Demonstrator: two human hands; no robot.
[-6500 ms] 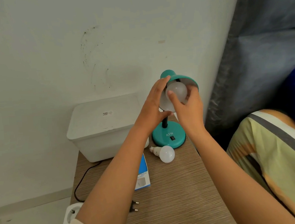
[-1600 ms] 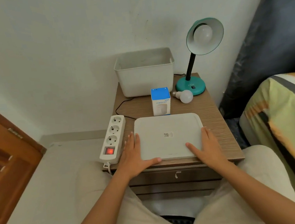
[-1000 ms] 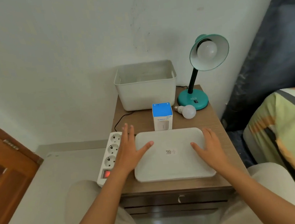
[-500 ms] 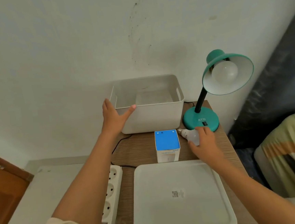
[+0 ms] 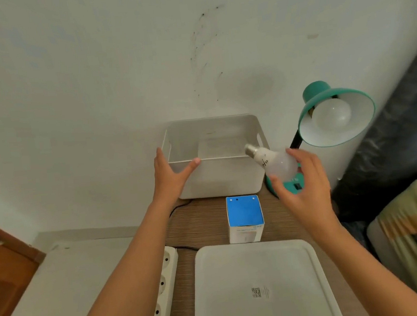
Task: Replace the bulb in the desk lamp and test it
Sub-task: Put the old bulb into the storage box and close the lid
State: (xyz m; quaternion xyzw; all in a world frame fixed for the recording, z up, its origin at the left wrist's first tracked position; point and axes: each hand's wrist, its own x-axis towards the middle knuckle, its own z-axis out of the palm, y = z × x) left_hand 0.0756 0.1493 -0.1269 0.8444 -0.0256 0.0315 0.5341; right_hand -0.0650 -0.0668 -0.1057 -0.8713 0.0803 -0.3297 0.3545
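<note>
Frosted white loose bulb (image 5: 277, 163) gripped in the right hand (image 5: 303, 182), thumb below and fingers curled over the top, held in the air with its metal screw base pointing up and left toward the open white bin (image 5: 219, 177). Just beyond that grip, partly hidden behind bulb and fingers, the teal lamp base (image 5: 291, 184); above and to the right of it, the teal desk lamp (image 5: 334, 114) with shade tilted this way and a second bulb (image 5: 331, 115) seated inside, unlit. Left hand (image 5: 170, 176) spread open against the bin's near left corner, thumb hooked over the front rim, fingers along the outside; whether pressing or merely resting, cannot tell. Below the held bulb, on the wooden tabletop (image 5: 208, 223), a small blue-topped box (image 5: 245, 217) standing upright. Nearer than that, a flat white lid (image 5: 259, 287) lying on the table. Under the left forearm, a white power strip (image 5: 163, 287) at the table's left edge.
</note>
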